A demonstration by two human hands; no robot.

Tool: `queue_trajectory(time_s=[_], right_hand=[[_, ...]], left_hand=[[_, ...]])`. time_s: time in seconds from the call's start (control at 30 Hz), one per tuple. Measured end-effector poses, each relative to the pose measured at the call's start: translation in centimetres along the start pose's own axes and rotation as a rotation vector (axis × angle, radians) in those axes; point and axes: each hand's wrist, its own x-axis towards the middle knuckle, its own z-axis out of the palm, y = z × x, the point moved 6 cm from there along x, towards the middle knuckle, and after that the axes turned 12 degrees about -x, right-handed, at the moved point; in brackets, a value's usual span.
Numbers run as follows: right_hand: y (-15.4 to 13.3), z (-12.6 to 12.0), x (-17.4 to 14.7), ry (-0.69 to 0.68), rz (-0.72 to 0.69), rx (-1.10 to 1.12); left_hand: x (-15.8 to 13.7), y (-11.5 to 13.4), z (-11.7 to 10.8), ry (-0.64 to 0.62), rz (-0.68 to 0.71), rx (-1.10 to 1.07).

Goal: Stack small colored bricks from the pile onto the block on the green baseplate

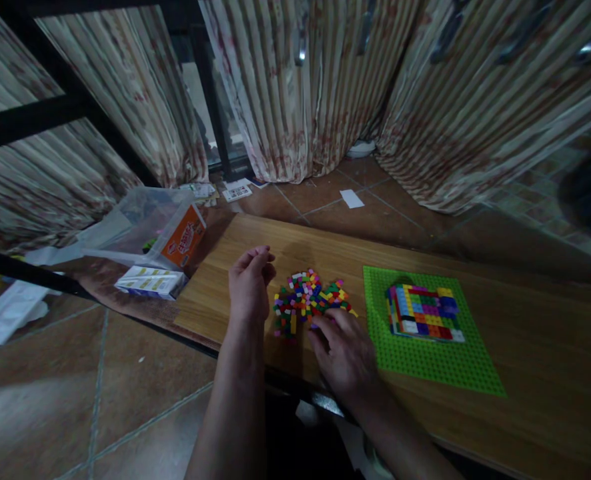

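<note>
A loose pile of small, many-coloured toy building bricks (308, 293) lies on the wooden table. Just left of it, my left hand (250, 283) is raised with fingers curled and the thumb against them; whatever may be between them is hidden. At the near edge of the pile, my right hand (345, 350) reaches down with bent fingers, thumb and fingertips close together among the bricks. What they pinch is too small to name. To the right, a block-shaped build of coloured bricks (423, 312) stands on a green studded baseplate (440, 367).
The wooden tabletop (540, 333) runs off to the right. Beyond its left end are a clear plastic bin (140, 213) with an orange label and a white carton (150, 283). Striped curtains (295, 100) hang behind; papers (351, 199) lie on the tiled floor.
</note>
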Motion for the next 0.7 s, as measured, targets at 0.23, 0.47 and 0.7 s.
queue_trajectory(time_s=[0.23, 0.47, 0.7], right_hand=[[-0.2, -0.1, 0.3, -0.020, -0.038, -0.061], [-0.4, 0.4, 0.5, -0.038, -0.038, -0.028], [0.6, -3.0, 0.7, 0.180, 0.030, 0.156]], left_hand=[[-1.8, 0.4, 0.2, 0.050, 0.051, -0.158], [-2.4, 0.6, -0.3, 0.069, 0.006, -0.218], [-2.3, 0.4, -0.4, 0.093, -0.118, -0.299]])
